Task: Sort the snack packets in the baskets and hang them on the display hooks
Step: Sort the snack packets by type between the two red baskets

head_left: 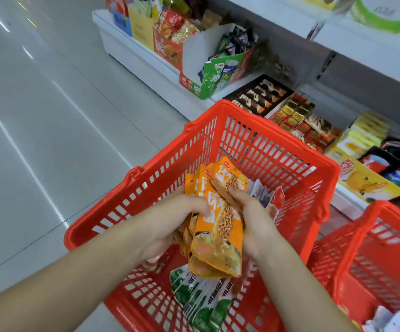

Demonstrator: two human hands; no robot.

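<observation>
Two baskets, two hands, three kinds of packet.

There are two red plastic lattice baskets: the near basket [282, 136] and the right-hand basket [385, 259]. Two bare hands, the left hand [170, 219] and the right hand [254, 224], grip one bunch of orange foil snack packets [218, 231]. At least three tops fan out; the full number cannot be told. At least two green-and-white packets [199, 300] lie in the near basket, along with a few white-and-red packets [275, 200], too overlapped to count.

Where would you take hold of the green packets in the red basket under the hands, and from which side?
Probably pinch the green packets at their left edge, coming down from above. They lie flat and overlapped on the floor of the basket, whose walls block sideways approach; bare floor shows to their left, while the held orange packets hang over their upper end.
</observation>
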